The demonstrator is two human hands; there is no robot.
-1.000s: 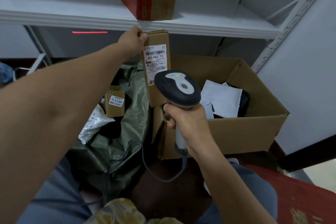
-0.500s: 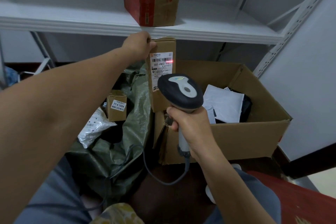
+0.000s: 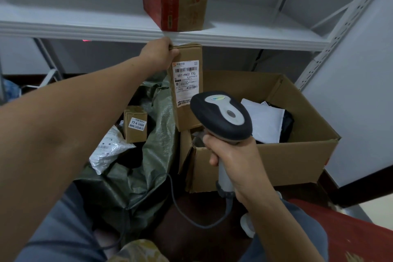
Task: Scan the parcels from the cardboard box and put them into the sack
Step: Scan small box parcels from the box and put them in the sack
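Parcel (image 3: 187, 91) upright at centre frame, label toward the camera, hanging above the seam between sack (image 3: 148, 159) and cardboard box (image 3: 297, 161). Top corner gripped by left hand (image 3: 158, 53), just under the edge of the shelf (image 3: 255, 38). Lower centre: right hand (image 3: 231, 159) wrapped round the handle of the scanner (image 3: 221, 115), head pointed at the label. Lower left, sack gapes open, small labelled carton (image 3: 136, 123) and silvery pouch (image 3: 108, 149) inside. At right, white mailer (image 3: 265, 121) lies in the cardboard box. Top centre, red-and-brown carton (image 3: 176, 2) sits on the shelf.
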